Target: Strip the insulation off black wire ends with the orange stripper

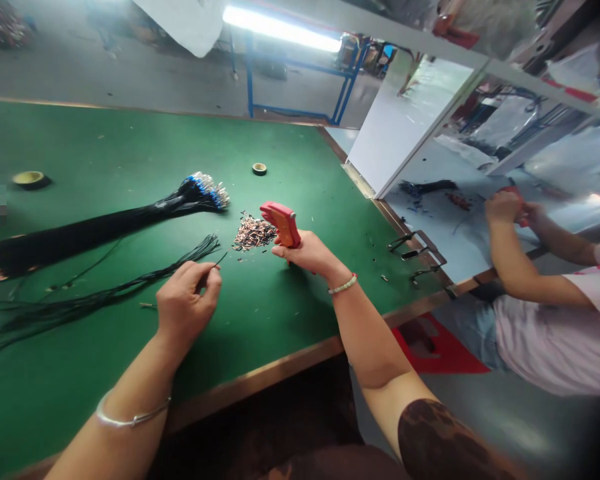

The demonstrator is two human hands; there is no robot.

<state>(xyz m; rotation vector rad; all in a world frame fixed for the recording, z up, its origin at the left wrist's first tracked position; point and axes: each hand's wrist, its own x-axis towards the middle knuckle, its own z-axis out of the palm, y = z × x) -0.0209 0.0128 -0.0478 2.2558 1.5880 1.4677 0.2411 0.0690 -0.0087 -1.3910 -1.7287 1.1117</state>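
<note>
My right hand [307,255] is closed round the handles of an orange-red crimping tool [281,222], held just above the green table [105,167]. My left hand [187,300] pinches the end of a thin black wire [219,261], which points toward the tool. Just left of the tool lies a small heap of copper terminals [253,233]. A loose fan of black wires [95,293] stretches left from my left hand. Farther back lies a thick bundle of black wires [95,223] with blue-capped ends [207,190].
Two tape rolls rest on the table, one at the far left [30,179] and one at the back [259,169]. A co-worker's arms [520,257] work at the adjoining bench on the right, holding a red tool. Metal clips [415,250] sit by the table's right edge.
</note>
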